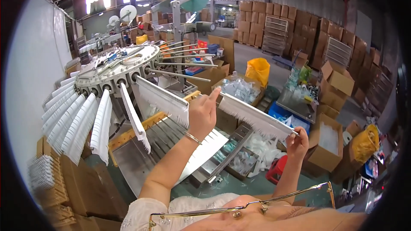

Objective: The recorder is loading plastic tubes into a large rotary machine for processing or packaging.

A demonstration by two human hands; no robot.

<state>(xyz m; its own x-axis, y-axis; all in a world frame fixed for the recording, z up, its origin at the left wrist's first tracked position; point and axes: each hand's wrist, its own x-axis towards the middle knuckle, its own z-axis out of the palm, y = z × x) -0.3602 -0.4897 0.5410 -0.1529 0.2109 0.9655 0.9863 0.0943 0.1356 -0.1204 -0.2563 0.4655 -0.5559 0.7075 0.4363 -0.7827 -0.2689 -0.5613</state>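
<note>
A slim metal rod hung with white, fringed plastic film [254, 117] slants across the space in front of me. My right hand [297, 141] pinches its lower right end. At the upper left end are the fingertips of my left hand [204, 110], which wears a bracelet; its grip is partly hidden. Just left of that hand, another white fringed bundle [162, 99] sticks out from a round machine [122, 62]. More such white bundles [77, 124] hang from the machine's left side, while bare metal rods [184, 64] point out on its right.
Below my arms stands a metal rack [147, 156] with a yellow wooden edge. Open cartons of clear plastic [239, 89] and a red stool [277, 169] are beyond. Stacked brown cartons [299, 30] line the far wall. Wooden racks [55, 188] stand lower left.
</note>
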